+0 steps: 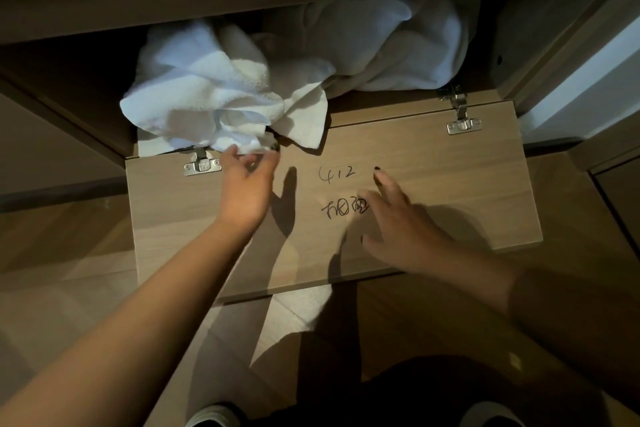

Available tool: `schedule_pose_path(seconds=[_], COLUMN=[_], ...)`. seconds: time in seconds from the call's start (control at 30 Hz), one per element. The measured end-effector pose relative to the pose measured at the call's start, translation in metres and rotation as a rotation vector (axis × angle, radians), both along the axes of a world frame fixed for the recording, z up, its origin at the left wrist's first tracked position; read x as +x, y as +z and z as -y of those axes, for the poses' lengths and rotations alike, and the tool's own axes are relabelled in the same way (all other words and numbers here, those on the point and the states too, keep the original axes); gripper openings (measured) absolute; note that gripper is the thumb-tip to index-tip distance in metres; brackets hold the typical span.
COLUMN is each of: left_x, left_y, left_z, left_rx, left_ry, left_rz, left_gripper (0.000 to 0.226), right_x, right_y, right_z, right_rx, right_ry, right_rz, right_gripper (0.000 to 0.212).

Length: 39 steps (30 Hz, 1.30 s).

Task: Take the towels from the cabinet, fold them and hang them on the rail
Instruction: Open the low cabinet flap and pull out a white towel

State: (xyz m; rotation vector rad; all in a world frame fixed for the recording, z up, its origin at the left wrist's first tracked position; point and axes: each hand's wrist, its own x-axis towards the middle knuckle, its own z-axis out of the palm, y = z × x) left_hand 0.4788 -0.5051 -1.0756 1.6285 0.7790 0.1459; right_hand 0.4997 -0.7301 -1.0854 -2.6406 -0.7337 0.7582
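Observation:
White towels are bunched inside the open low cabinet [519, 28]. The nearest towel [207, 94] spills over the front edge at the left, and a larger towel [388, 42] lies crumpled deeper inside on the right. My left hand [247, 184] reaches up to the hanging edge of the near towel, its fingertips touching the cloth with the fingers slightly curled. My right hand [398, 218] hovers over the folded-down door [433, 184] with its fingers spread and holds nothing.
The flap door lies flat toward me on two metal hinges [202, 165] [462, 123] and bears handwritten marks [341, 191]. A wooden floor [69, 253] surrounds it. My shoes [213, 416] show at the bottom edge. A pale wall [595, 87] stands at the right.

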Motion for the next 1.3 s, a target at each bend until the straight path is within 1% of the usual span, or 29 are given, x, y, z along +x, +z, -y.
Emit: schedule_pose_path(seconds=[0.03, 0.07, 0.17, 0.23, 0.3, 0.37, 0.43, 0.47, 0.53, 0.6, 0.63, 0.67, 0.7, 0.73, 0.8, 0.83, 0.87, 0.93, 1.0, 1.03, 1.1, 1.17, 1.23, 1.3], left_x=[0.009, 0.017, 0.033, 0.038, 0.041, 0.042, 0.039, 0.037, 0.034, 0.032, 0.032, 0.032, 0.031, 0.029, 0.022, 0.018, 0.014, 0.008, 0.007, 0.007, 0.011, 0.015, 0.018, 0.02], left_y=[0.005, 0.01, 0.02, 0.019, 0.012, 0.004, -0.001, -0.001, 0.005, 0.016, 0.022, 0.027, 0.031, 0.033, 0.034, 0.034, 0.034, 0.032, 0.028, 0.026, 0.028, 0.031, 0.026, 0.022], left_z=[-0.005, -0.011, -0.032, -0.046, -0.057, -0.064, -0.065, -0.064, -0.064, -0.064, -0.063, -0.06, -0.055, -0.05, -0.041, -0.037, -0.035, -0.032, -0.032, -0.03, -0.022, -0.021, -0.03, -0.039], left_rx=[-0.131, -0.239, -0.477, -0.505, -0.483, -0.51, -0.519, -0.52, -0.533, -0.475, -0.399, -0.295, -0.175, -0.051, 0.151, 0.237, 0.32, 0.512, 0.704, 0.735, 0.657, 0.546, 0.448, 0.299], left_ry=[0.099, 0.174, 0.313, 0.33, 0.387, 0.457, 0.481, 0.515, 0.62, 0.674, 0.664, 0.637, 0.591, 0.527, 0.373, 0.294, 0.222, 0.154, 0.162, 0.169, 0.188, 0.213, 0.225, 0.203], left_rz=[-0.008, -0.005, 0.011, -0.014, -0.013, 0.031, 0.072, 0.093, 0.158, 0.248, 0.279, 0.303, 0.321, 0.335, 0.377, 0.415, 0.455, 0.483, 0.414, 0.348, 0.215, 0.129, 0.07, -0.001], left_gripper=[0.065, 0.06, 0.039, 0.029, 0.023, 0.025, 0.023, 0.02, 0.015, 0.021, 0.025, 0.027, 0.025, 0.02, 0.01, 0.014, 0.024, 0.044, 0.063, 0.073, 0.09, 0.102, 0.111, 0.118], right_x=[0.007, 0.016, 0.051, 0.074, 0.091, 0.096, 0.089, 0.083, 0.074, 0.074, 0.077, 0.08, 0.084, 0.088, 0.097, 0.1, 0.103, 0.106, 0.107, 0.106, 0.1, 0.092, 0.086, 0.083], right_y=[0.01, 0.019, 0.038, 0.048, 0.061, 0.073, 0.08, 0.079, 0.073, 0.072, 0.074, 0.077, 0.08, 0.083, 0.087, 0.088, 0.088, 0.088, 0.086, 0.084, 0.08, 0.077, 0.076, 0.075], right_z=[-0.009, -0.018, -0.046, -0.069, -0.093, -0.119, -0.14, -0.149, -0.164, -0.175, -0.176, -0.175, -0.17, -0.163, -0.146, -0.137, -0.125, -0.101, -0.083, -0.078, -0.079, -0.089, -0.098, -0.101], right_rx=[0.069, 0.129, 0.185, 0.261, 0.362, 0.484, 0.614, 0.653, 0.631, 0.534, 0.501, 0.506, 0.536, 0.573, 0.63, 0.674, 0.74, 0.885, 0.922, 0.915, 0.918, 0.902, 0.842, 0.752], right_ry=[-0.036, -0.074, -0.142, -0.106, -0.12, -0.153, -0.081, -0.029, 0.006, 0.003, -0.001, -0.002, -0.006, -0.022, -0.096, -0.151, -0.22, -0.383, -0.464, -0.471, -0.452, -0.396, -0.317, -0.213], right_rz=[0.021, 0.044, 0.152, 0.231, 0.265, 0.282, 0.274, 0.257, 0.22, 0.249, 0.291, 0.332, 0.341, 0.328, 0.313, 0.317, 0.318, 0.255, 0.159, 0.119, 0.036, -0.021, -0.006, 0.072], right_gripper=[0.072, 0.071, 0.07, 0.068, 0.065, 0.062, 0.064, 0.066, 0.067, 0.063, 0.054, 0.041, 0.028, 0.021, 0.018, 0.022, 0.029, 0.041, 0.04, 0.037, 0.03, 0.026, 0.029, 0.04])
